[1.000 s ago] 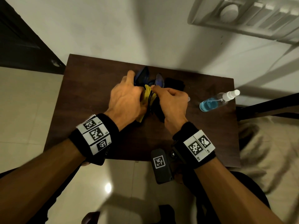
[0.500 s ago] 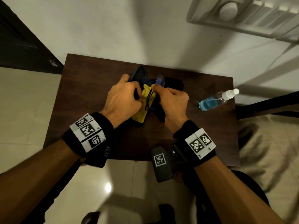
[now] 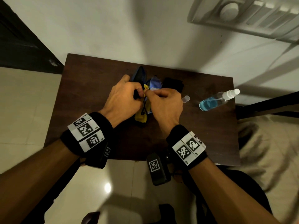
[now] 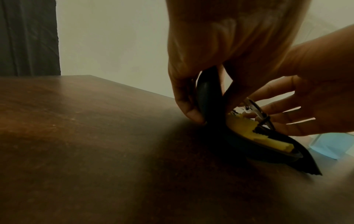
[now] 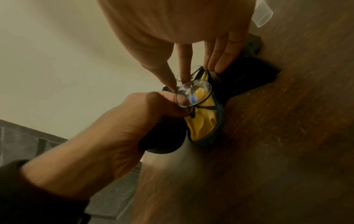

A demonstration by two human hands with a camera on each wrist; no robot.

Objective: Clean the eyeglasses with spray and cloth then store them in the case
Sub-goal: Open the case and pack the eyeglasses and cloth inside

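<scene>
A dark blue glasses case [image 3: 139,75] lies open mid-table with a yellow cloth [image 3: 141,118] inside it. My left hand [image 3: 137,93] grips the raised lid [image 4: 208,97] between thumb and fingers. With thumb and forefinger my right hand [image 3: 150,92] pinches the rim of the thin-framed eyeglasses [image 5: 193,94], which are tilted over the yellow cloth [image 5: 203,124] at the case's mouth. The other right fingers [image 5: 220,60] are stretched out toward the case's far edge. The spray bottle [image 3: 216,101] with blue liquid lies on its side at the right.
A black cloth [image 3: 174,84] lies just behind the case. A small clear cap [image 3: 186,99] sits between my right hand and the bottle. The brown table [image 3: 90,88] stands against a pale wall, with a beige fabric surface to its right.
The eyeglasses have come down from upright toward the yellow cloth in the case. My two hands have drawn closer together over it.
</scene>
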